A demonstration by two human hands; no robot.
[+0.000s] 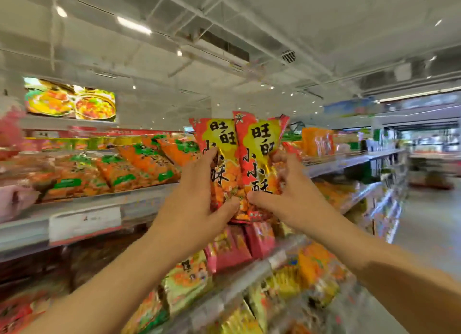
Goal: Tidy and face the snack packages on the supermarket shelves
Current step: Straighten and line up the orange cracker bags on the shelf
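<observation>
**Squaring two packs before shelving**

Mid-step, by the look of it: two packs held upright and side by side, fronts outward, above the front edge of the top shelf (139, 204). Next, probably: setting both down on that edge, upright, faces kept forward, without toppling the orange bags (129, 166) lying to the left. Left pack (219, 144) gripped by left hand (197, 196), fingers curled on its left side, thumb across its lower front. Right pack (259, 146) gripped by right hand (291, 194), fingers bunched on its right edge, thumb on the front, thumbs nearly touching.

I see a lit food poster (70, 99) high on the left wall, ceiling strip lights (134, 25), and a grey aisle floor (429, 224) at right.
</observation>
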